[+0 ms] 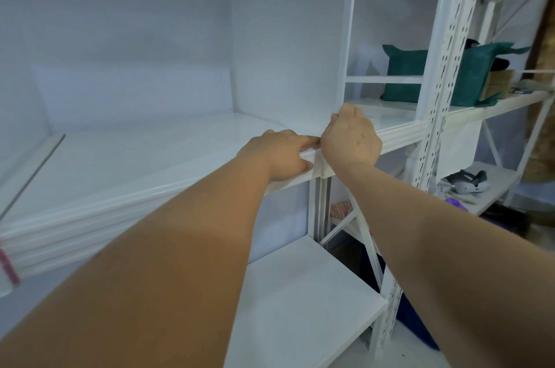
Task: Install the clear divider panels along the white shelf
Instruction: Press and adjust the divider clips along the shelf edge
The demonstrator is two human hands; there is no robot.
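A tall divider panel [288, 52] stands upright on the white shelf [135, 154], running from the back wall to the front rail. My right hand [351, 139] is curled round the panel's lower front corner, just above the rail. Touching it from the left, my left hand [282, 154] pinches the shelf's front rail [168, 196], with the index finger laid straight along the top and the thumb on the front face. A second clear panel [33, 175] with a dark edge leans at the far left of the shelf.
A perforated white upright [444, 73] stands to the right of the panel. Behind it a green bag [405, 73] sits on the neighbouring shelf. A lower white shelf board [300, 301] lies below my arms. Shoes [465, 184] rest on a low shelf at right.
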